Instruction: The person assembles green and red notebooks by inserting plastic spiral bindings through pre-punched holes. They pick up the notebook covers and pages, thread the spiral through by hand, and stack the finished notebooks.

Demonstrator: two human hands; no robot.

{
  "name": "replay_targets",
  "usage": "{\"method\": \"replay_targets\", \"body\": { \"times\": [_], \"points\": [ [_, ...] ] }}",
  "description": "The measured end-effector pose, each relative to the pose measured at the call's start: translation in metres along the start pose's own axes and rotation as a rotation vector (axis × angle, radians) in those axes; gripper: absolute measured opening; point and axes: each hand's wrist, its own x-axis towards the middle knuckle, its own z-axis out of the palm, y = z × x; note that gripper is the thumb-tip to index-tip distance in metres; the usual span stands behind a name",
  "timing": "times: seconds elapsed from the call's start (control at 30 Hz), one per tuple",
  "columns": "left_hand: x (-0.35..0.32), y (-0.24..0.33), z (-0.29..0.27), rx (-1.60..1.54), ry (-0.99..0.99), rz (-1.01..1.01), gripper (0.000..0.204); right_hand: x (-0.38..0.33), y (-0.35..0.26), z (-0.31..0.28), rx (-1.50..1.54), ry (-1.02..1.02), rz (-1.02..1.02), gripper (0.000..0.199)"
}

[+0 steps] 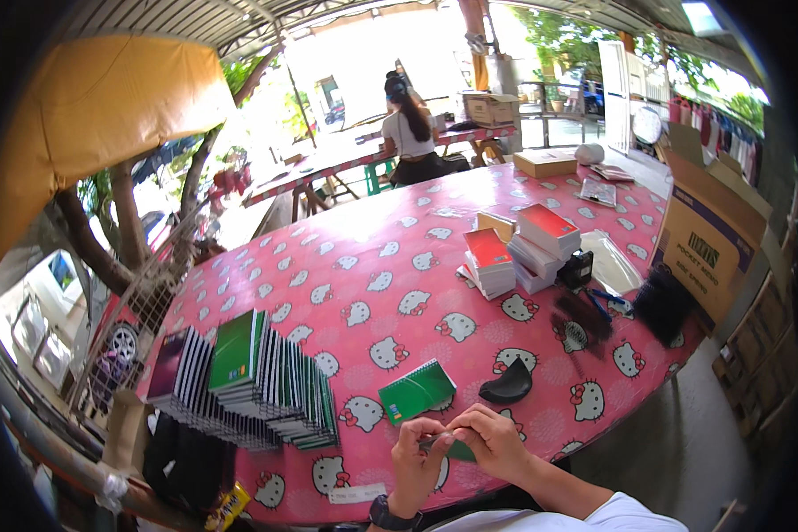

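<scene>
The left hand (pixel 414 465) has its fingers clamped on a thin dark thing (pixel 428 441) near the table (pixel 363 341)'s close edge. The right hand (pixel 496 443) meets it, fingertips together — whether they grip it, I cannot tell. A green notebook (pixel 417 391) lies just beyond — a black pouch (pixel 507 383) sits right of it.
</scene>
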Motion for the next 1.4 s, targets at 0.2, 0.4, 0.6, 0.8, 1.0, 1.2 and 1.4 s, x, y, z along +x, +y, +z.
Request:
{"method": "replay_targets", "body": {
  "times": [0.2, 0.4, 0.6, 0.8, 1.0, 1.2, 1.4],
  "points": [
    [0.01, 0.009, 0.001, 0.109, -0.17, -0.038, 0.02, 0.005, 0.002, -0.006, -0.084, -0.028, -0.024, 0.008],
    [0.017, 0.016, -0.012, 0.401, -0.091, 0.224, 0.019, 0.011, 0.005, -0.007, -0.094, -0.103, -0.061, 0.024],
    [0.104, 0.103, -0.122, 0.722, 0.407, 0.385, 0.03, 0.016, 0.031, -0.059, -0.079, 0.31, 0.067, 0.049],
    [0.222, 0.126, -0.224, 1.048, -0.104, 0.219, 0.029, -0.021, 0.082, -0.092, -0.201, 0.187, 0.422, 0.021],
    [0.243, 0.052, -0.252, 1.185, -0.256, 0.126, 0.041, -0.037, 0.094, -0.064, -0.301, 0.175, 0.295, 0.021],
    [0.178, 0.12, -0.155, 1.022, 0.186, 0.603, 0.022, -0.035, 0.103, -0.061, -0.339, 0.195, 0.28, 0.025],
    [0.082, -0.019, -0.024, 0.8, -0.464, 0.49, 0.03, -0.037, 0.117, -0.039, -0.585, 0.07, 0.195, 0.032]
  ]
}}
